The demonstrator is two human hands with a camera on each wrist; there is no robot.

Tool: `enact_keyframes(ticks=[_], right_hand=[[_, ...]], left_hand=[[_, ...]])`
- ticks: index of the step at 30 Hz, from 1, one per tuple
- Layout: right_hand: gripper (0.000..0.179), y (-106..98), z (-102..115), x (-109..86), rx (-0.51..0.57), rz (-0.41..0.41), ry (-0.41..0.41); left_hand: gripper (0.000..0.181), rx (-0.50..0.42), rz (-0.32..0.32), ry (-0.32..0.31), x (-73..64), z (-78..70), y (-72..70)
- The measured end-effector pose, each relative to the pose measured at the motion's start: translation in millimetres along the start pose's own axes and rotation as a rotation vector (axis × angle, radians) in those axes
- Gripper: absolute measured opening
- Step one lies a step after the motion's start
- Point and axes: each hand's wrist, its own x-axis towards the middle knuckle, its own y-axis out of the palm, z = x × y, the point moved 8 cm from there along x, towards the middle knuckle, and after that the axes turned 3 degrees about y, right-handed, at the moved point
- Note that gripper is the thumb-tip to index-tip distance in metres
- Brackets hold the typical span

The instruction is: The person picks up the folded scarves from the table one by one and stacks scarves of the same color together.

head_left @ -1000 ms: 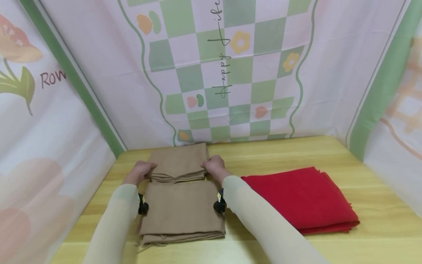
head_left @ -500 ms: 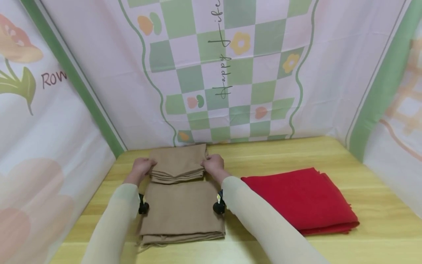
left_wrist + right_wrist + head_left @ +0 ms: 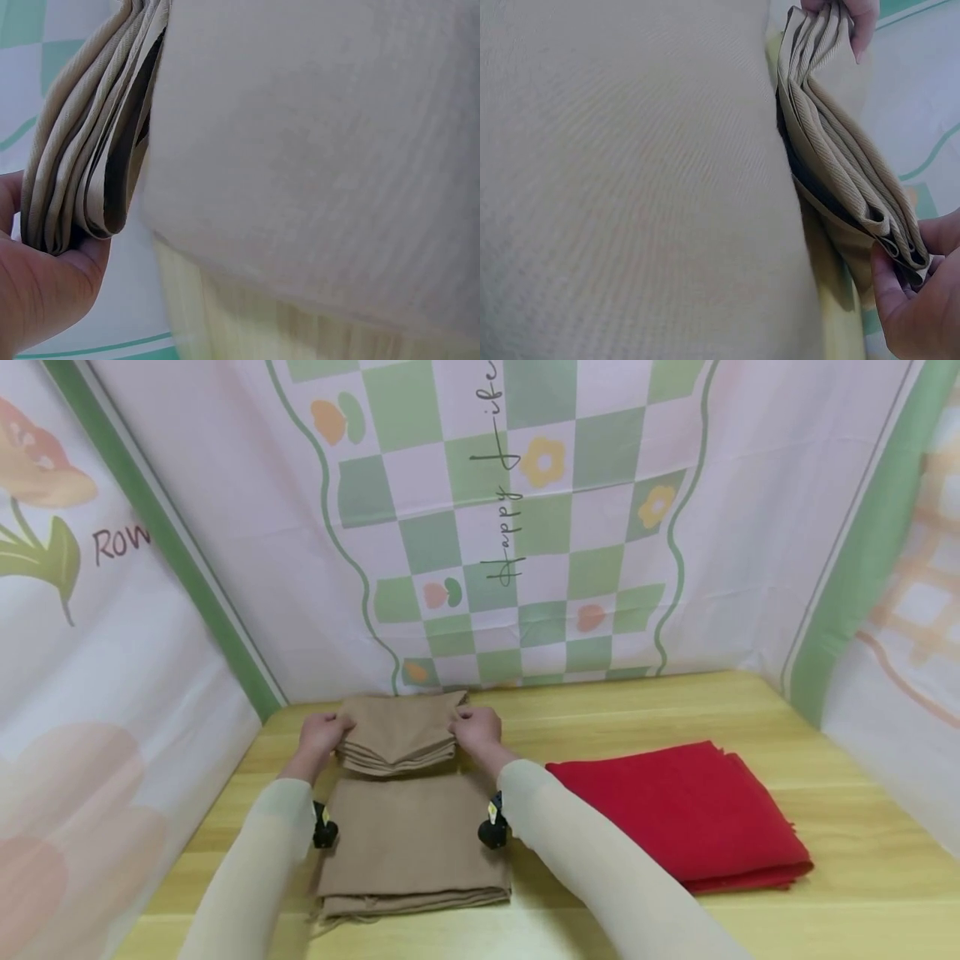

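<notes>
A tan folded cloth [image 3: 401, 727] in several layers spans between my two hands near the back of the table, its front edge sagging in the middle. My left hand [image 3: 322, 733] pinches its left end; in the left wrist view the thumb and fingers close around the stacked layers [image 3: 90, 142]. At the other end my right hand [image 3: 477, 732] grips the layers between thumb and fingers, which shows in the right wrist view [image 3: 922, 292]. Directly in front, a second, larger tan folded cloth [image 3: 412, 835] lies flat on the table beneath my wrists.
A red folded cloth [image 3: 690, 814] lies to the right, partly behind my right sleeve. The wooden table [image 3: 600, 710] ends at a checkered fabric backdrop [image 3: 487, 568], with printed fabric walls on both sides.
The held tan cloth has lifted slightly and its middle sags more. My right hand has shifted a little left and up; the larger tan cloth and the red cloth stay put.
</notes>
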Motion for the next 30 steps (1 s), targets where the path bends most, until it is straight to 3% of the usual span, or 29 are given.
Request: enact_keyframes(ticks=[10, 24, 30], right_hand=[[0.031, -1, 12, -1.9, 0.019, 0.013, 0.012], [0.03, -9, 25, -4.4, 0.023, 0.019, 0.009], [0.031, -15, 29, -6.3, 0.071, 0.033, 0.01]], left_hand=[[0.04, 0.011, -0.009, 0.016, -1.4, -11.6, -0.7], [0.031, -0.036, -0.046, 0.111, -7.0, -32.0, -2.1], [0.029, -0.067, -0.054, 0.091, -8.2, -34.2, -3.4]])
